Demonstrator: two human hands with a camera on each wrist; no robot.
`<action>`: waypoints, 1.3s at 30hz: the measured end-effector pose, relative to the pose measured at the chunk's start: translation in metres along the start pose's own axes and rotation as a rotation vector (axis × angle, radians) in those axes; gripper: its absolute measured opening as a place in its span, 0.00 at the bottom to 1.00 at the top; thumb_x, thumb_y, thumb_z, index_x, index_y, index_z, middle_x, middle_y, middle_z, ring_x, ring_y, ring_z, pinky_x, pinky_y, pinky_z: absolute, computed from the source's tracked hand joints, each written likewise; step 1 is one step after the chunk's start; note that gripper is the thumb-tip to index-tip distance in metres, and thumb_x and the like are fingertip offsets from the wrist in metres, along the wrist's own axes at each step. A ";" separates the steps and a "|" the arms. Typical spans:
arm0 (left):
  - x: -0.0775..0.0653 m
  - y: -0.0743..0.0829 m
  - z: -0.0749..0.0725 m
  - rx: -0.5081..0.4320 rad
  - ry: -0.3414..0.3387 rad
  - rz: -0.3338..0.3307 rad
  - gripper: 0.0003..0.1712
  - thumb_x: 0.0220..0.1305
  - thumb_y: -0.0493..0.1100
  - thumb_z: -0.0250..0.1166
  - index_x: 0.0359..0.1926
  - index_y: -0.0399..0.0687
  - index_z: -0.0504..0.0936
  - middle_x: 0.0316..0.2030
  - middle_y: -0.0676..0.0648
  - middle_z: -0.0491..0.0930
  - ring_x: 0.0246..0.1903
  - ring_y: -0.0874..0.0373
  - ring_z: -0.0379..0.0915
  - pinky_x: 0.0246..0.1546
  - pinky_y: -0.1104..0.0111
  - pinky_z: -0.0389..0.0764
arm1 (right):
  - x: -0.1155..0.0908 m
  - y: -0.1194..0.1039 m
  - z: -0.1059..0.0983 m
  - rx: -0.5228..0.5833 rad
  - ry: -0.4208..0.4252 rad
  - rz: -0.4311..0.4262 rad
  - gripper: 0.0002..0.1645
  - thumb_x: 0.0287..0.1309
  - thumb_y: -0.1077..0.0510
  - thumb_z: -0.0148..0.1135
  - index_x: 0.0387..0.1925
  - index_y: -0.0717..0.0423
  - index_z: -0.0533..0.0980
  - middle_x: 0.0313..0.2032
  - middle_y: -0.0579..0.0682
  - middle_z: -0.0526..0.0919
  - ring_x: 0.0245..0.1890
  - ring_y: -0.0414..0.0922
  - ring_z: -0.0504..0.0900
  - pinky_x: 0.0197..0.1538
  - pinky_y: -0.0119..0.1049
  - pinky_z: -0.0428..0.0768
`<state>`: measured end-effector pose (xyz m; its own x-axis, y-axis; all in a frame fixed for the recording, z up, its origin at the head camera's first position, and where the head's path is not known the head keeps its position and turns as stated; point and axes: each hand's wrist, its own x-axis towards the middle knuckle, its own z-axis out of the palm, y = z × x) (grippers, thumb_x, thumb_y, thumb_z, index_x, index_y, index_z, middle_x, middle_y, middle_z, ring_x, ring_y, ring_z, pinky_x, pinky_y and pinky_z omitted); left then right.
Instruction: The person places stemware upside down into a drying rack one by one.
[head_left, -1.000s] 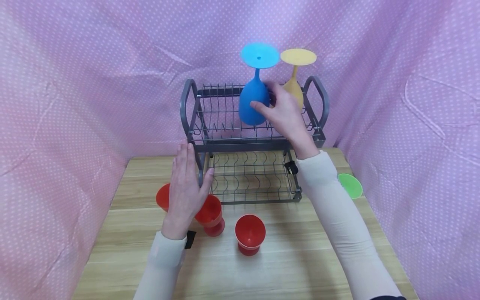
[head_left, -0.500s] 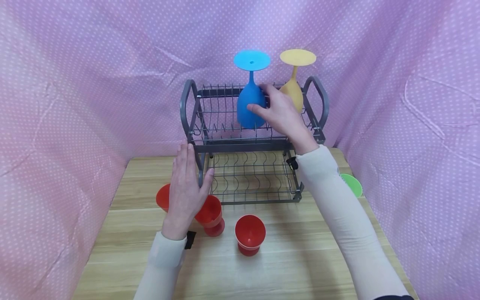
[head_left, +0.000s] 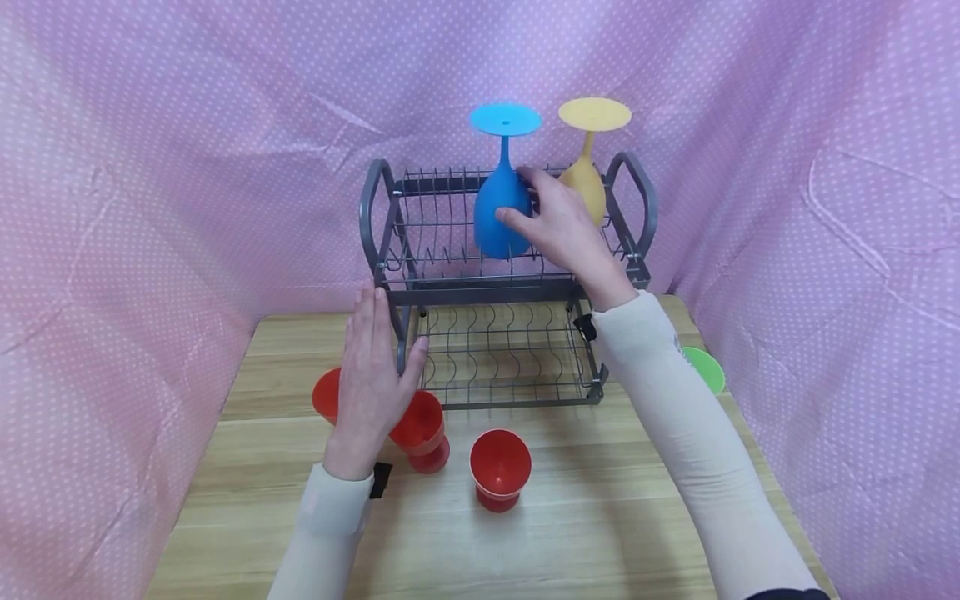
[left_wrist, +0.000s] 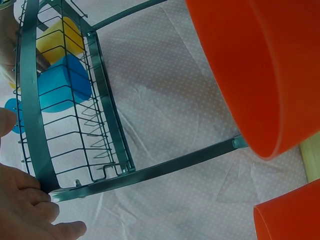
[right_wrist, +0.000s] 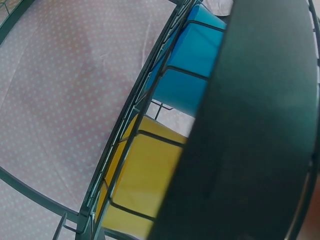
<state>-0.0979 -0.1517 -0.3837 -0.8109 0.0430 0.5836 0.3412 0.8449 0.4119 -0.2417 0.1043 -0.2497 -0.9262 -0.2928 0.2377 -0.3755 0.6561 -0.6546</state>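
Note:
A blue wine glass (head_left: 502, 212) stands upside down on the upper tier of the dark dish rack (head_left: 480, 293), its foot on top. My right hand (head_left: 566, 223) holds its bowl from the right, thumb in front and fingers behind. Just beyond that hand is an upside-down yellow wine glass (head_left: 586, 183), its lower bowl partly hidden. My left hand (head_left: 371, 375) touches the rack's front left corner with straight fingers. In the right wrist view, the blue bowl (right_wrist: 192, 60) and yellow bowl (right_wrist: 145, 175) show through the wires; the right hand is mostly hidden there.
Red cups stand in front of the rack: one in the middle (head_left: 500, 467), one beside my left hand (head_left: 420, 425), another partly behind it (head_left: 326, 394). A green rim (head_left: 705, 371) shows past my right sleeve. Polka-dot cloth (head_left: 150, 167) surrounds the table.
My right hand has lowered the blue wine glass and shifted it slightly left on the upper tier. Over the last half second it has barely moved. My left hand has stayed still.

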 end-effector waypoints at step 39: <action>-0.021 0.005 0.005 -0.067 0.046 -0.028 0.45 0.68 0.52 0.64 0.79 0.39 0.60 0.80 0.40 0.53 0.80 0.41 0.44 0.73 0.39 0.58 | -0.106 0.012 0.012 0.351 0.449 -0.351 0.28 0.63 0.64 0.70 0.64 0.62 0.78 0.61 0.52 0.82 0.62 0.45 0.79 0.65 0.43 0.78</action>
<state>-0.0815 -0.1460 -0.3972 -0.7984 -0.0063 0.6021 0.3507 0.8080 0.4734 -0.1478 0.1348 -0.2915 -0.7046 -0.0797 0.7052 -0.6936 0.2874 -0.6605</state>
